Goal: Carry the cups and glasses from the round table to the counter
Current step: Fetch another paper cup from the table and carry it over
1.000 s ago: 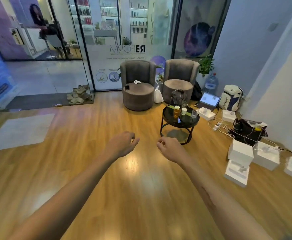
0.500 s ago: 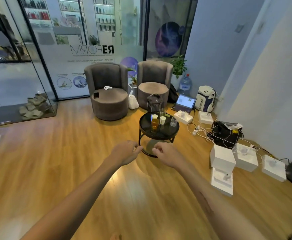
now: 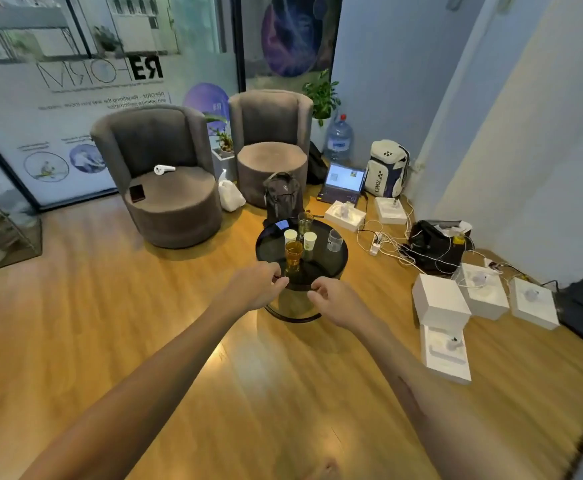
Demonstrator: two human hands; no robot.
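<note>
Bare forearms extend forward, left hand (image 3: 255, 287) and right hand (image 3: 335, 301) loosely curled, holding nothing, before the round table (image 3: 338, 261). Both hands hide the table's near rim.

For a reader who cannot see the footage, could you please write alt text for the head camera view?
Two bare hands, left hand and right hand, reach empty toward a round black table bearing an amber glass, two paper cups and two clear glasses. Behind it stand two grey armchairs on a wooden floor, with white boxes to the right.
</note>
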